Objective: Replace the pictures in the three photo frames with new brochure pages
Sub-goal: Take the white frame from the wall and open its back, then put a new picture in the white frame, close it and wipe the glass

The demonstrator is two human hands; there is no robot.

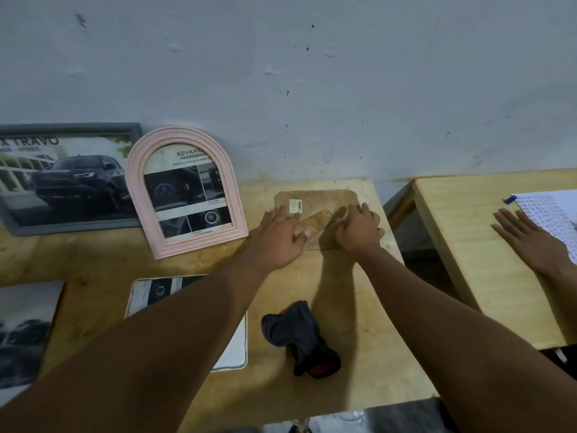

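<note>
Right now I am laying the fingers [281, 214] of my left hand [278, 237] straight and slightly spread on the brown backing board [315, 198] of a photo frame that is lying face down. My left thumb is touching the edge of the board's fold-out stand [315, 221]. My right hand [359, 229] is resting on the other side of the stand with its fingers [356, 210] bent, tips down; I cannot tell whether they are pinching anything. A white barcode sticker [295, 205] is showing just beyond my left fingertips.

This frame is lying on a wooden table [359, 354], near the wall [312, 89]. To its left, a pink arched frame [187, 192] and a grey frame [68, 176] showing a dark truck are leaning against the wall. A rounded white page [234, 348] is lying under my left forearm, and a dark cloth [303, 335] is lying between my arms. On a second table [468, 245] to the right, another person's hand [530, 242] is lying flat beside a printed sheet [549, 214].
</note>
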